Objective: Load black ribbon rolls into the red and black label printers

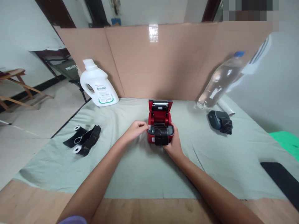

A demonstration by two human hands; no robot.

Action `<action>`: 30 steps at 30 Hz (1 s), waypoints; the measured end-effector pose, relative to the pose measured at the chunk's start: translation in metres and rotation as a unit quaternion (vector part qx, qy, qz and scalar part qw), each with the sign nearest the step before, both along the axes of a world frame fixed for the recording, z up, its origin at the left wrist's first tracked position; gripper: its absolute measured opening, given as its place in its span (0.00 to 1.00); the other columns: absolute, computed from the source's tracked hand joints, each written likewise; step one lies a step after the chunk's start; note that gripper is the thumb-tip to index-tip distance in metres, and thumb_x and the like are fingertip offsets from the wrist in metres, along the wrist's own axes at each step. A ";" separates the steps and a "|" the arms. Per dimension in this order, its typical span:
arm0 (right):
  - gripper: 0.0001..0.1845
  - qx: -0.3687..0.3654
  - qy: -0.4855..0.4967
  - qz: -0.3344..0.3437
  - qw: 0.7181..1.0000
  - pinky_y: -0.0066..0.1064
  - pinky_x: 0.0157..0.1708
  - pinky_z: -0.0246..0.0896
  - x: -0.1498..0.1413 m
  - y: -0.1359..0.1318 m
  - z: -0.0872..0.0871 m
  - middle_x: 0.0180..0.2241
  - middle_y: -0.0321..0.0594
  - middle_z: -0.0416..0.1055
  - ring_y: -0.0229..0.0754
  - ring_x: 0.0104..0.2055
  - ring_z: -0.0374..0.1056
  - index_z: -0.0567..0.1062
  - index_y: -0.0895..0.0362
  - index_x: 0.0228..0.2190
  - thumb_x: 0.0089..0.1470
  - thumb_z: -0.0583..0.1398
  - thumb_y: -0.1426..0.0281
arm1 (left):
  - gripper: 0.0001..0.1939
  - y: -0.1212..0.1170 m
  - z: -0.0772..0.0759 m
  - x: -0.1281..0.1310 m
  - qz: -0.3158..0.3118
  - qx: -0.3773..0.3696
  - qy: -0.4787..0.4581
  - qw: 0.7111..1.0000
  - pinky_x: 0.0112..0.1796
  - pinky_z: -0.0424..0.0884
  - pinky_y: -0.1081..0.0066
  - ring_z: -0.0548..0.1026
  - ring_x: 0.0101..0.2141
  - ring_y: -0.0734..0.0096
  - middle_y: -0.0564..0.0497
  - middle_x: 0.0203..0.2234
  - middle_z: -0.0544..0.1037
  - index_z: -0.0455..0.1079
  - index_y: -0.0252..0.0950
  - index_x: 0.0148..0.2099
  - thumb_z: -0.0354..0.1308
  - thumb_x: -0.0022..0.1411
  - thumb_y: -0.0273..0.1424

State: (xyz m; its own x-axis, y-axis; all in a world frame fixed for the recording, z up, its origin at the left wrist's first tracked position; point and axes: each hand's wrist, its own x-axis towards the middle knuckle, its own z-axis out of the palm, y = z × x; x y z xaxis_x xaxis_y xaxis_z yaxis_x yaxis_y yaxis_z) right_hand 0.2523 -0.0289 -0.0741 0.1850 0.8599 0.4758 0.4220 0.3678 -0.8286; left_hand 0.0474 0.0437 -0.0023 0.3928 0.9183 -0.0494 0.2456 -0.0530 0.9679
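A small red and black label printer (160,119) stands on the cloth in front of me, its lid (160,106) tilted up and back. Out over its front hangs a strip of black material (161,137). My right hand (175,141) is wrapped round the printer's right side, with most of its fingers hidden behind the body. At the front left corner, my left hand (139,127) has its thumb and fingertips closed against the printer's edge. Exactly what those fingertips pinch there is too small to see.
Black rolls with white cores (81,140) lie on the left. A white jug (99,85) and a clear bottle (220,81) stand before a cardboard screen (161,62). On the right are a dark device (216,120), a white tube (226,106) and a black flat object (280,179).
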 end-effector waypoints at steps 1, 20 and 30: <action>0.48 0.001 0.001 -0.001 1.000 0.60 0.59 0.61 0.000 0.000 0.001 0.61 0.56 0.63 0.62 0.60 0.64 0.57 0.55 0.65 0.48 0.68 0.57 | 0.22 -0.001 0.001 0.001 0.012 0.034 0.012 0.999 0.26 0.51 0.72 0.55 0.21 0.77 0.57 0.16 0.58 0.59 0.37 0.19 0.60 0.56 0.42; 0.48 0.017 -0.020 0.015 1.000 0.59 0.61 0.58 0.005 0.002 0.000 0.62 0.54 0.60 0.61 0.63 0.60 0.55 0.55 0.65 0.49 0.68 0.60 | 0.14 0.053 0.070 0.094 -0.186 0.157 0.536 0.808 0.38 0.70 0.67 0.80 0.38 0.56 0.44 0.38 0.84 0.84 0.41 0.41 0.70 0.50 0.34; 0.48 -0.013 -0.013 0.026 1.000 0.58 0.63 0.56 0.008 0.003 -0.007 0.64 0.54 0.58 0.61 0.65 0.58 0.54 0.54 0.67 0.52 0.68 0.59 | 0.14 0.023 0.062 0.002 -0.002 0.247 0.175 0.953 0.31 0.65 0.71 0.73 0.29 0.70 0.50 0.35 0.82 0.81 0.37 0.43 0.64 0.56 0.35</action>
